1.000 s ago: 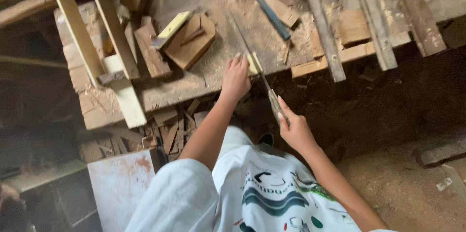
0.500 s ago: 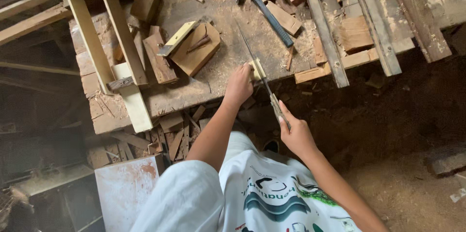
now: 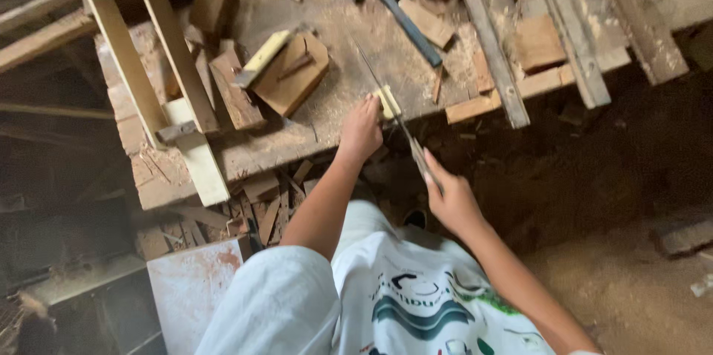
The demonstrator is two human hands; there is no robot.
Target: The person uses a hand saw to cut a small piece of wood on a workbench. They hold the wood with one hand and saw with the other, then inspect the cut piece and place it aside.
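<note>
Steel saw [image 3: 386, 99] | axis diagonal, tip up-left | handle in R hand [image 3: 449, 199]

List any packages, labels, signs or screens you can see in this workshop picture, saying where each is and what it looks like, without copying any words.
No packages, signs or screens are in view.
Shirt print: on the person's white shirt, bottom centre; wavy dark green bands with small lettering above them.
White panel: lower left below the bench; flat, rectangular, rust-stained, no markings that can be made out.
</note>
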